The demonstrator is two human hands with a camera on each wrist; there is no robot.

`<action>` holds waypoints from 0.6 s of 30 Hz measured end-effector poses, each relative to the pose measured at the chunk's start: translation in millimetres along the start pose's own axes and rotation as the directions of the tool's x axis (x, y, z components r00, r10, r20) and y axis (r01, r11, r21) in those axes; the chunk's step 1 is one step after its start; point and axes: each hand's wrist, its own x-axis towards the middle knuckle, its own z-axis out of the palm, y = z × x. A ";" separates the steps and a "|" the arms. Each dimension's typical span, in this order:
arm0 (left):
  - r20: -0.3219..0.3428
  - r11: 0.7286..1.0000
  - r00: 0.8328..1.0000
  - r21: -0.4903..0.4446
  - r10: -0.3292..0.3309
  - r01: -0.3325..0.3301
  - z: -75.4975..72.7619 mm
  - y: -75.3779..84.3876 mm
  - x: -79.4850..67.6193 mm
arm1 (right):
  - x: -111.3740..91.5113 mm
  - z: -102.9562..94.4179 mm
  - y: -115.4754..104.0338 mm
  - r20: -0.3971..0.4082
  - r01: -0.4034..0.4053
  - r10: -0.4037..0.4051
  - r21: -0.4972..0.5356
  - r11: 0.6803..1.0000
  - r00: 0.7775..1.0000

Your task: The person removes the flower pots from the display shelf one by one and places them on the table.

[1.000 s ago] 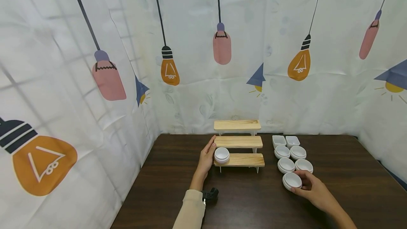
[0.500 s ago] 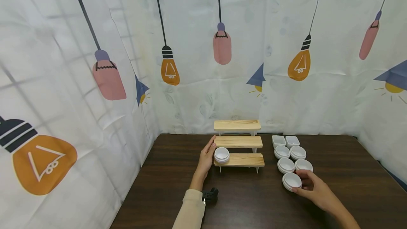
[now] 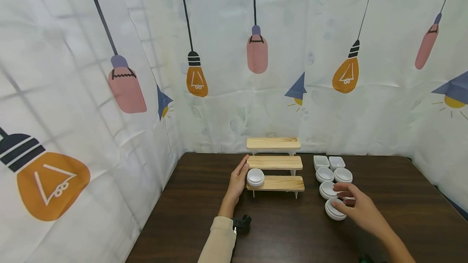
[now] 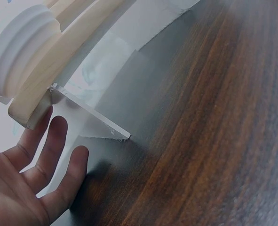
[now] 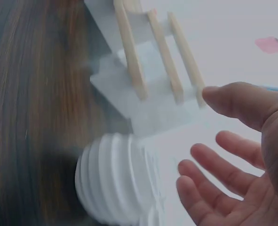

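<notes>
A three-step wooden shelf stand [image 3: 281,182] with clear supports stands on the dark table. On the left end of its lowest board sits a stack of white round bowls [image 3: 255,177]. My left hand [image 3: 237,181] is beside that end, its fingers extended close to the board [image 4: 66,68] in the left wrist view. My right hand [image 3: 362,210] hovers over the nearest stack of white round bowls [image 3: 333,211], thumb and fingers spread with nothing between them. In the right wrist view this ribbed bowl stack [image 5: 113,176] lies below and left of the fingers.
Behind the nearest stack stand several more round bowl stacks [image 3: 324,174], one partly covered by my right hand. Two square white dishes [image 3: 321,162] are farthest back. A printed curtain [image 3: 219,121] rises behind the dark table [image 3: 281,230].
The right hand has let go of the nearest bowl stack and risen slightly away from the viewer, its fingers spreading. The left hand stays by the shelf.
</notes>
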 end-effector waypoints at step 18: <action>-0.014 1.000 1.000 -0.004 -0.009 0.009 0.1 -15.5 6.4 | 45.9 81.8 -48.8 0.141 -0.007 -0.029 0.249 0.968 0.990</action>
